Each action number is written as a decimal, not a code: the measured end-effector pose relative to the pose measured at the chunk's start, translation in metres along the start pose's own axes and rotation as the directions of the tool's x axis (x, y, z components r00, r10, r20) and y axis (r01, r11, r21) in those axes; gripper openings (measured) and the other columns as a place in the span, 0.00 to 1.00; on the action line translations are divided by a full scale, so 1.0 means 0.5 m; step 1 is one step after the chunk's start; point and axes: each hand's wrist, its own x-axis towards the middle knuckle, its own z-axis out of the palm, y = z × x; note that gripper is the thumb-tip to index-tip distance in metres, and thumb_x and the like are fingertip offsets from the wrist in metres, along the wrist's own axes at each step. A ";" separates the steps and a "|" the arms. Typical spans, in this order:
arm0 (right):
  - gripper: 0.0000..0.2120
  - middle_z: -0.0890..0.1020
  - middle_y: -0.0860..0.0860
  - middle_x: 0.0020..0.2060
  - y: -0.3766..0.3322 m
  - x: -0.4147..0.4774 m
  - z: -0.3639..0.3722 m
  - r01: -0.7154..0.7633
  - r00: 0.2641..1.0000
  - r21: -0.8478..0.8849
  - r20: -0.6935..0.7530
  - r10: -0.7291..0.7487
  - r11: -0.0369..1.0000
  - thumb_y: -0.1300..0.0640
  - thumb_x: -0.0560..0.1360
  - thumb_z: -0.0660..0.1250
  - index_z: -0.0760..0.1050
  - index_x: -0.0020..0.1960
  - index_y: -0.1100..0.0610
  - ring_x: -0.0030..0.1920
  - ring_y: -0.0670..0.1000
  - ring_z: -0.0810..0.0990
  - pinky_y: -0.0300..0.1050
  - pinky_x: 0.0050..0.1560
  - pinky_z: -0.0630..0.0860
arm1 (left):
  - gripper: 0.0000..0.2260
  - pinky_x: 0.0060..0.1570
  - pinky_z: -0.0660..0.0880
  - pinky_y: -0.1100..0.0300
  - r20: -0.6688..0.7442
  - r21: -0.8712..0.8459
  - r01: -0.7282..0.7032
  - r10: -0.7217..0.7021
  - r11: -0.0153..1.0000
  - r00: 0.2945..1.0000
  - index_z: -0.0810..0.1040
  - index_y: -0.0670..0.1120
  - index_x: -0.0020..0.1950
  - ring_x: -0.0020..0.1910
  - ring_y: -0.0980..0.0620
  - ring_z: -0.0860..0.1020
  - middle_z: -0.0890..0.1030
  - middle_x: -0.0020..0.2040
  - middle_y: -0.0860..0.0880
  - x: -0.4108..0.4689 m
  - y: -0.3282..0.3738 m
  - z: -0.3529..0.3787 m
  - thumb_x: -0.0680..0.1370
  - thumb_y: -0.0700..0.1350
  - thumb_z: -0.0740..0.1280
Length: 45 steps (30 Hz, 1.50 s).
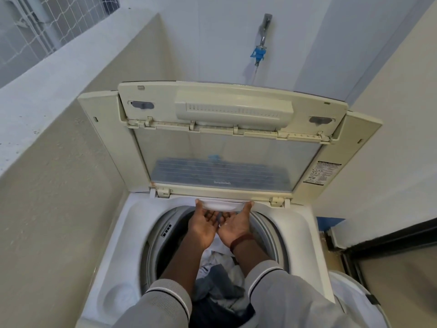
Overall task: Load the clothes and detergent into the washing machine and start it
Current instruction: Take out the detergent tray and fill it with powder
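A top-loading white washing machine (111,252) stands with its folding lid (222,150) raised against the back wall. Mixed white, grey and dark blue clothes (220,278) lie in the drum. At the drum's back rim sits a white detergent drawer (222,205). My left hand (203,224) and my right hand (236,224) reach over the drum palms up. Their thumbs hold the drawer's two ends and their fingers curl beneath it.
A metal tap with a blue hose fitting (260,46) sticks out of the wall above the lid. A beige ledge wall (59,138) runs along the left. On the right stand a white wall and a dark door frame (369,247). A white basket rim (354,294) shows at bottom right.
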 end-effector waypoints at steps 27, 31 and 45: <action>0.37 0.82 0.56 0.54 0.068 -0.199 -0.061 -0.052 0.988 -0.301 -0.155 0.005 0.952 0.30 0.64 0.67 0.78 0.61 0.56 0.49 0.53 0.78 0.46 0.50 0.77 | 0.19 0.46 0.79 0.52 -0.174 0.117 -0.008 0.029 0.993 0.984 0.81 0.40 0.55 0.42 0.43 0.81 0.83 0.45 0.38 -0.310 -0.010 -0.057 0.87 0.55 0.61; 0.33 0.80 0.57 0.45 0.070 -0.261 -0.090 0.001 0.999 -0.425 -0.047 -0.023 0.905 0.32 0.70 0.64 0.77 0.61 0.58 0.41 0.52 0.76 0.45 0.40 0.76 | 0.17 0.44 0.80 0.53 -0.200 0.133 -0.063 0.089 0.989 0.976 0.79 0.40 0.60 0.39 0.45 0.85 0.85 0.45 0.38 -0.390 -0.015 -0.089 0.88 0.53 0.61; 0.13 0.78 0.56 0.40 0.183 -0.479 0.169 0.502 0.852 -0.730 0.508 -0.123 0.465 0.44 0.79 0.61 0.75 0.51 0.53 0.37 0.55 0.76 0.49 0.39 0.75 | 0.10 0.43 0.84 0.49 -0.401 0.281 -0.603 0.662 0.747 0.633 0.80 0.44 0.54 0.33 0.48 0.88 0.89 0.42 0.43 -0.731 0.076 -0.151 0.81 0.49 0.75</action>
